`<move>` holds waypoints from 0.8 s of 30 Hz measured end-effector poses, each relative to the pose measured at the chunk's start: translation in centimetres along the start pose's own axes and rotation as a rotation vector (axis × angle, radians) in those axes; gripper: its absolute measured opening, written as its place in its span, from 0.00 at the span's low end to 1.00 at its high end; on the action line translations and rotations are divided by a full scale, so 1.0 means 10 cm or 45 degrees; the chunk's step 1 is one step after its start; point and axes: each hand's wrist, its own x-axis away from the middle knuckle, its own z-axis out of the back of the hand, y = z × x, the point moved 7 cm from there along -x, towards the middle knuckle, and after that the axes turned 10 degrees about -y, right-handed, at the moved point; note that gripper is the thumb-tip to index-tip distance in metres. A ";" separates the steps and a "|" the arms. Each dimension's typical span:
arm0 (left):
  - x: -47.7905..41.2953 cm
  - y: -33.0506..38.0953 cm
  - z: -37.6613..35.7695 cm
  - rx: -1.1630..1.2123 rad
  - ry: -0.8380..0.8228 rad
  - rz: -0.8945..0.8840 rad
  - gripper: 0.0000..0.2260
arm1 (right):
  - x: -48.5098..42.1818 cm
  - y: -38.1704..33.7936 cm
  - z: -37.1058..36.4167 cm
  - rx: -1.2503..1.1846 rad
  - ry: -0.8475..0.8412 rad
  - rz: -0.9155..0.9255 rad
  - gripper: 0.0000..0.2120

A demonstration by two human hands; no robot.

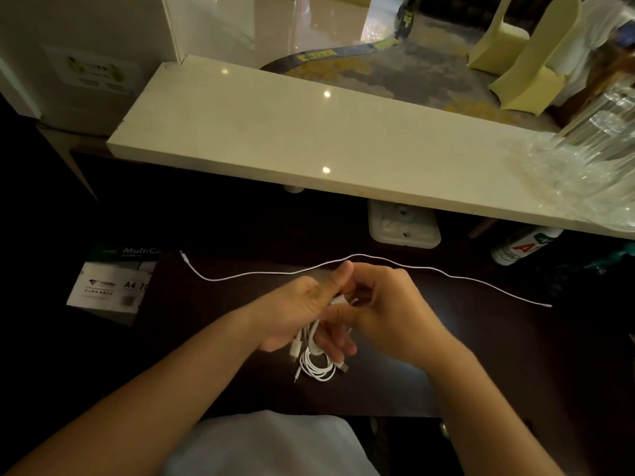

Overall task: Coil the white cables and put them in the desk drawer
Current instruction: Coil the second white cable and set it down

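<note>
Gripping the coiled cable (318, 374), your left hand (292, 314) holds its loops together; your right hand (381, 304) pinches the top, probably to bind it. A second cable (247, 275) lies uncoiled on the surface (464, 338).

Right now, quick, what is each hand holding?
Left hand: gripping the coiled white cable.
Right hand: pinching the same cable near its top.

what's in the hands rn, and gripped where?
The left hand and right hand both grip the coiled white cable at its upper end; loops hang below. The straight white cable lies unheld.
</note>
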 end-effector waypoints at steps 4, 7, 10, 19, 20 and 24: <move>0.00 -0.13 0.23 0.097 0.561 0.000 0.34 | 0.03 0.03 -0.08 0.174 0.192 -0.032 0.17; 0.02 -0.08 0.22 -0.049 0.492 -0.111 0.30 | 0.06 0.19 -0.02 -0.039 0.293 -0.118 0.15; 0.09 -0.03 0.12 -0.241 0.308 -0.127 0.20 | 0.05 0.37 0.01 -0.319 0.258 -0.176 0.13; 0.39 0.09 0.00 -1.083 0.693 -0.084 0.10 | -0.02 0.44 -0.03 -0.790 0.145 -0.153 0.16; 0.40 0.09 0.00 -1.068 0.734 -0.089 0.09 | -0.03 0.42 -0.04 -0.785 0.136 -0.144 0.16; 0.38 0.08 -0.01 -1.057 0.706 -0.144 0.05 | -0.04 0.41 -0.12 -1.009 0.015 -0.178 0.09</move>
